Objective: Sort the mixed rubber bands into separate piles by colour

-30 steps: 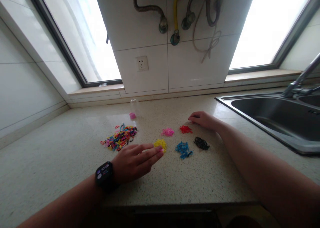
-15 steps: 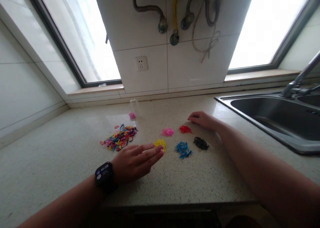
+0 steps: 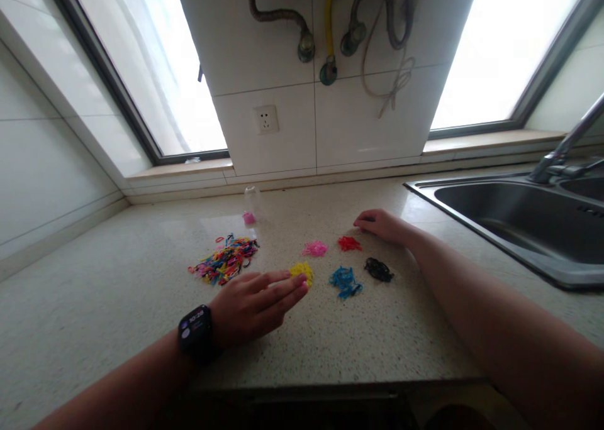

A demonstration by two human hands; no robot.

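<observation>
My left hand [image 3: 252,304], with a black smartwatch on the wrist, lies flat on the speckled counter [image 3: 117,304]. Its fingertips touch a small yellow pile of rubber bands [image 3: 302,270]. My right hand [image 3: 383,225] rests on the counter just right of a red pile [image 3: 349,243], fingers curled down, holding nothing I can see. Between them lie a pink pile [image 3: 314,248], a blue pile [image 3: 344,280] and a black pile [image 3: 378,269]. A larger mixed-colour heap of bands [image 3: 225,259] sits to the left, beyond my left hand.
A small clear jar [image 3: 251,201] with a pink lid [image 3: 248,217] beside it stands near the back wall. A steel sink [image 3: 519,219] with a faucet [image 3: 566,147] fills the right side. Hoses and a wall socket [image 3: 265,119] are on the tiled wall. The counter's front edge runs below my arms.
</observation>
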